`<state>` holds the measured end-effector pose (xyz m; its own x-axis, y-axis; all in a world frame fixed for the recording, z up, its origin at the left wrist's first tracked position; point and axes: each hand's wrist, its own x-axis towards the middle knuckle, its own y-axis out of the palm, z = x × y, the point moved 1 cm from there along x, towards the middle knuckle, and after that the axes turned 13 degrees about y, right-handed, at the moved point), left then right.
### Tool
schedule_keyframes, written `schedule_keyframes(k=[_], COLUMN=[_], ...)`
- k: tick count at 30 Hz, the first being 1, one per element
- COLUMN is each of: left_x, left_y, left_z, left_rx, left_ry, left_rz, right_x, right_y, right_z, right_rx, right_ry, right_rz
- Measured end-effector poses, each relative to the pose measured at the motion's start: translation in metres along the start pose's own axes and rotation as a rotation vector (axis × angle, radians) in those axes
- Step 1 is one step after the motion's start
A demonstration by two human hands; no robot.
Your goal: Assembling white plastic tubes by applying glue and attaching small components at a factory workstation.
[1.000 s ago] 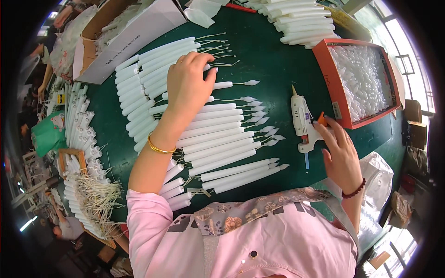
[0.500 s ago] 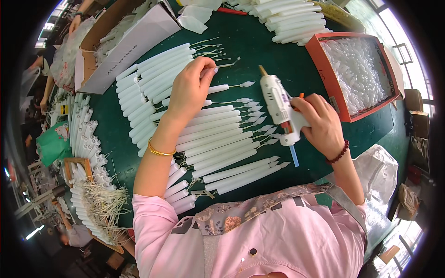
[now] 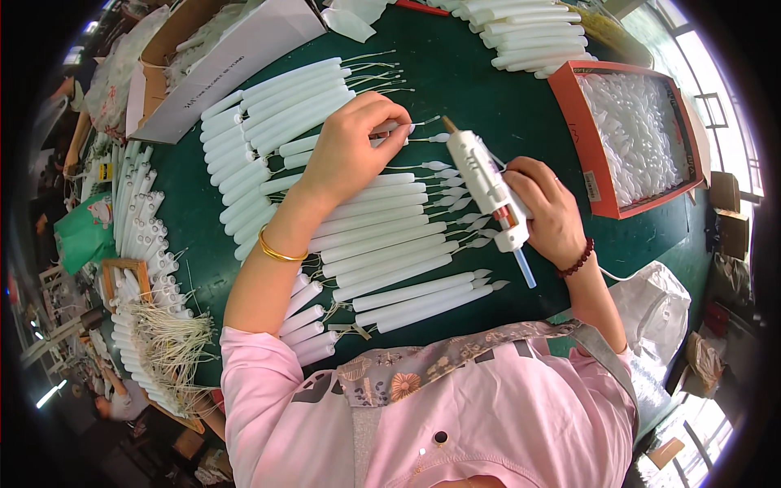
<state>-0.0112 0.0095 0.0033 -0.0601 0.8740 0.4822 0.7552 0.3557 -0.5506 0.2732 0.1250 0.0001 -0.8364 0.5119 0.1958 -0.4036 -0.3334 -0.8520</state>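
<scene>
My right hand [image 3: 549, 207] grips a white hot glue gun [image 3: 482, 175], its nozzle turned up and left and a translucent glue stick [image 3: 525, 270] poking out of its rear. Pinched in my left hand [image 3: 351, 150] is the end of a white LED taper candle; most of its body is hidden by the hand. From that end a thin wire with a small tip [image 3: 429, 120] reaches toward the nozzle, close by it. Below lie finished-looking taper candles [image 3: 382, 229] with white flame-shaped tips [image 3: 482, 233]. Above them, other tapers [image 3: 297, 102] end in bare wires.
An orange-red box [image 3: 590, 163] full of small white flame tips stands at the right. A cardboard box [image 3: 220, 69] sits at upper left. More white tubes [image 3: 537, 37] are stacked at the far edge. Wired tubes [image 3: 167, 350] crowd the left side. Another person's arm shows at far left.
My left hand has moved slightly right and down and now pinches a candle end rather than a wire tip. The glue gun has shifted left, its nozzle nearer the wire.
</scene>
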Motion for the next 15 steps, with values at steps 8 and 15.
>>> schedule_keyframes(k=[8, 15], left_x=[-0.0023, -0.0021], left_y=[0.0019, 0.0020], left_z=[-0.0027, -0.0030], left_rx=[0.011, 0.012], left_ry=[0.040, 0.037], left_rz=[-0.033, -0.038], right_x=[-0.0009, -0.0006], right_y=[0.0031, 0.0038], right_z=[0.0036, 0.0035], right_rx=[-0.019, -0.038], right_ry=[0.024, 0.008], right_rz=[0.015, 0.021])
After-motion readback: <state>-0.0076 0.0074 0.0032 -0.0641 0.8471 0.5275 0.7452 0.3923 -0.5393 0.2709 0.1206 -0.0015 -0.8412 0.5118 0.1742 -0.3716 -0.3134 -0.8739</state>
